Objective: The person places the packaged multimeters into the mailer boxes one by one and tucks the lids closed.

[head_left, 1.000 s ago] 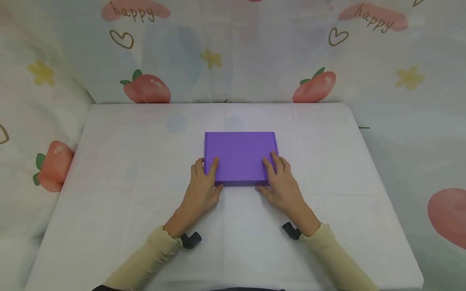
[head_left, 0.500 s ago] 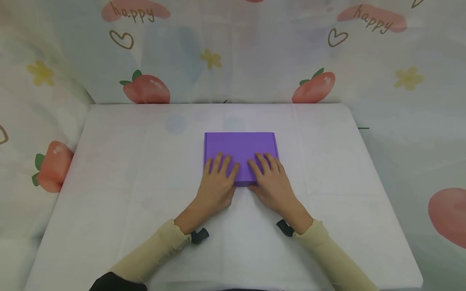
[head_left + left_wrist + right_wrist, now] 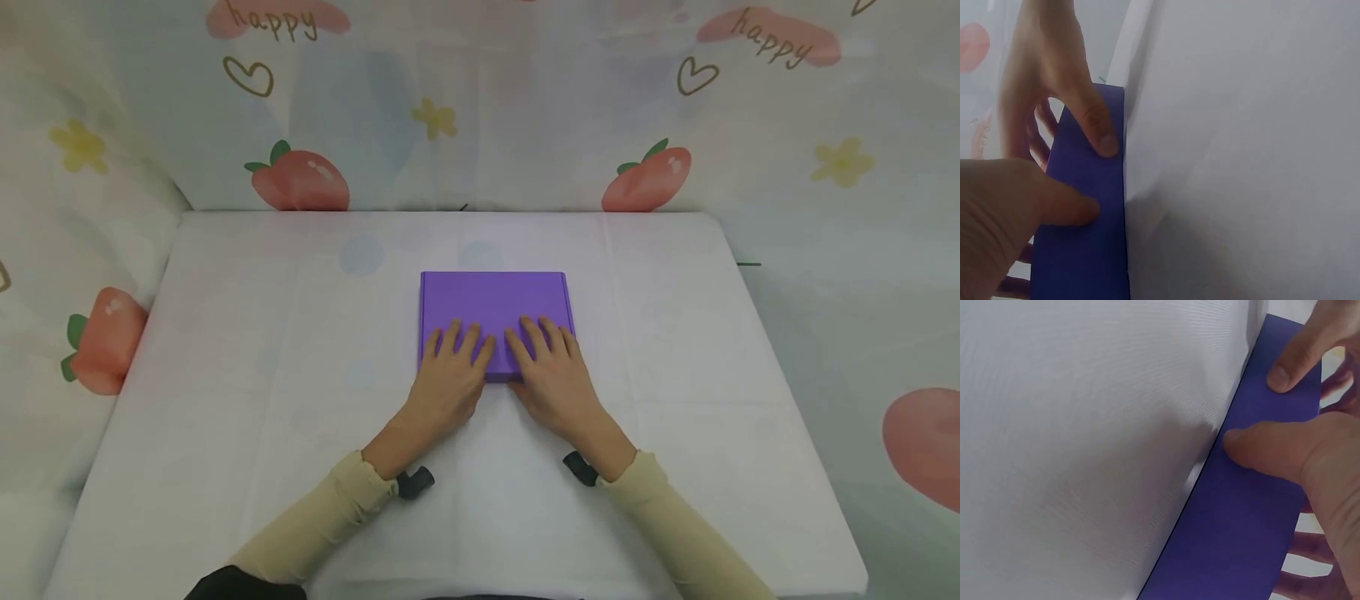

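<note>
A closed purple cardboard box [image 3: 491, 300] lies flat on the white-covered table, its long front side toward me. On the left part of its lid rest the spread fingers of my left hand [image 3: 442, 385]. My right hand [image 3: 558, 385] lies the same way over the right part, a narrow gap between the two hands. In the left wrist view both thumbs press on the box's front face [image 3: 1085, 250], tips a short way apart. The right wrist view shows that front face [image 3: 1222, 531] too, its lower edge right at the cloth.
A white cloth covers the table [image 3: 285, 317]. Printed curtains [image 3: 525, 108] with fruit, flowers and the word "happy" hang behind and at both sides. A dark wrist mount [image 3: 415, 482] sits at the left cuff and another dark mount [image 3: 581, 468] at the right.
From the box's left and right front corners, both hands have moved inward onto the lid, fingers now spread on top. Over the last half second they have barely shifted. The box stays in place.
</note>
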The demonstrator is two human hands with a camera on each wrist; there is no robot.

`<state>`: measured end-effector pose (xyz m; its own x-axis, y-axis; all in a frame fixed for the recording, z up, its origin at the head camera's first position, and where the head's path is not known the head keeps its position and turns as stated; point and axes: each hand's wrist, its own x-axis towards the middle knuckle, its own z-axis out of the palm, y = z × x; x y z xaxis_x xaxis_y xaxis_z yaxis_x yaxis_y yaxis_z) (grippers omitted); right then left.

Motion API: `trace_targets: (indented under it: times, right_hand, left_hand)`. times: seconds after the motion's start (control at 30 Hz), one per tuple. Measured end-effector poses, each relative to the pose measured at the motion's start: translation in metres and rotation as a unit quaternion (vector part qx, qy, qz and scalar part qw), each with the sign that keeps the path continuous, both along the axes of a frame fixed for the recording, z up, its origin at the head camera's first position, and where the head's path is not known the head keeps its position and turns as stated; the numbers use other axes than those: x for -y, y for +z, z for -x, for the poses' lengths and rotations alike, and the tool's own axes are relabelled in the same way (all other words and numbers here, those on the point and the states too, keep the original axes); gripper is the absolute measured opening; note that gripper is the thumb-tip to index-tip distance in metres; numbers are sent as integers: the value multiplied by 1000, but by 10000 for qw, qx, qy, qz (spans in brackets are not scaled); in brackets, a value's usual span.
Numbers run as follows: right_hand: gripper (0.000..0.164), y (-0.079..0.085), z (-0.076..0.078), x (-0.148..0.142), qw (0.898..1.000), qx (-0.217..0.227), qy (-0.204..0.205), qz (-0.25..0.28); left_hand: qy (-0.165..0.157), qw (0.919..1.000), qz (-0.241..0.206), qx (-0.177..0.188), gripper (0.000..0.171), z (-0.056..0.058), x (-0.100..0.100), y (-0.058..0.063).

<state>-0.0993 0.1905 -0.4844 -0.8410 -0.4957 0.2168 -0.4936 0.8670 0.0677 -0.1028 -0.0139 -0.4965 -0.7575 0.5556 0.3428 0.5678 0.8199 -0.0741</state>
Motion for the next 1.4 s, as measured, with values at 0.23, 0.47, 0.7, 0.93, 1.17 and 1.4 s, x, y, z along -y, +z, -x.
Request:
trace_targets:
  times: [0.23,0.47,0.7,0.93,1.17,1.4]
  right_hand:
    - [75,-3,0,3,9998,-172,-14,35]
    - [74,-3,0,4,9999,-150,-61,-53]
    - [71,0,-1,5,9999,-52,-108,-57]
    - [69,-1,0,4,9997,-70,-171,136]
    - [74,-3,0,1,9997,7,-239,6]
    - [74,-3,-1,-2,9996,-237,-60,173]
  left_hand:
    - [-116,9981,-30,-611,56,3,5,-4]
    - [-113,9986,35,-512,55,2,4,-4]
    - [-75,9986,-5,-519,52,1,3,-3]
    - [-165,9990,-42,-415,51,3,3,-2]
    - [-198,9997,-155,-10,60,4,6,1]
    - [-211,9996,-210,-19,60,1,9,0]
